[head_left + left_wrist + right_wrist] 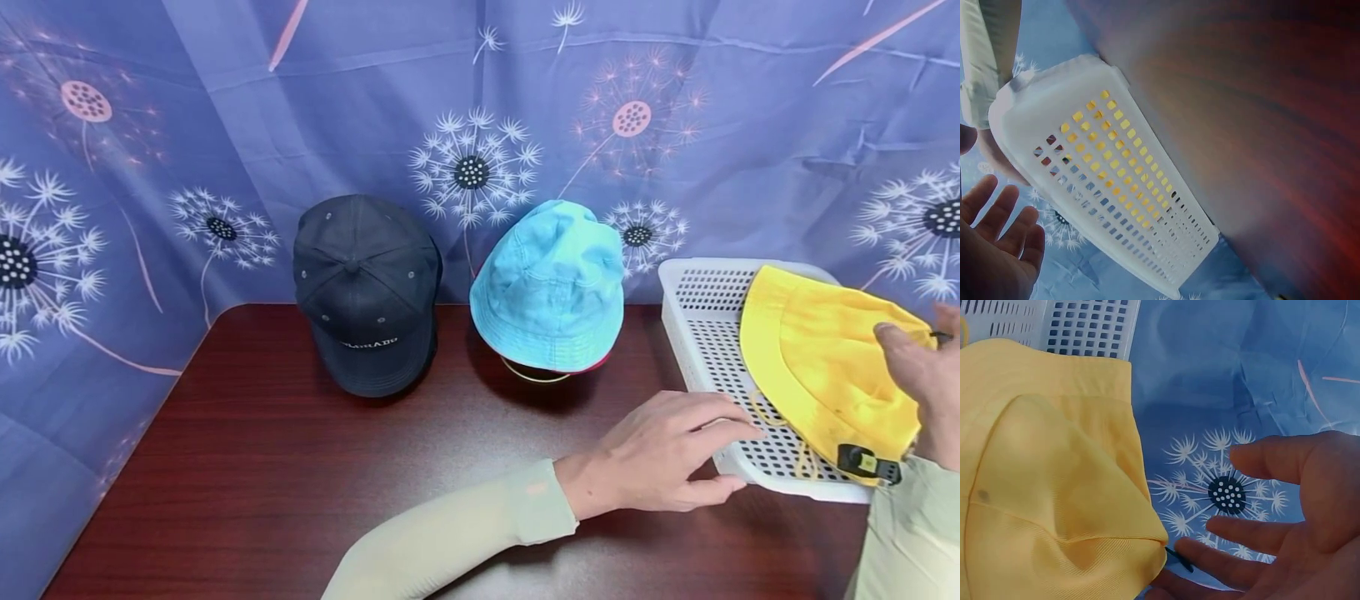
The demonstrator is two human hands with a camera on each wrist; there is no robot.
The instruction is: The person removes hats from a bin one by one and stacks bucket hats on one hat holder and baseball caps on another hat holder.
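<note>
A yellow hat (832,358) with thin cords lies tilted in a white perforated plastic basket (684,333). My right hand (933,383) is at the hat's far right end. In the right wrist view its thumb and fingers are spread apart, and the lower fingers are close to the hat's tip, where a small dark piece sticks out; whether they touch cannot be told. My left hand (667,454) is by the basket's near left corner, fingers loosely bent with nothing between them. Through the basket's holes the left wrist view shows yellow cloth.
A dark navy cap (363,283) with white lettering stands at the table's back left. Right of it a light blue bucket hat (555,287) sits on a stand with a gold ring (536,377). A blue dandelion-print cloth (337,125) hangs behind the dark red-brown table (247,467).
</note>
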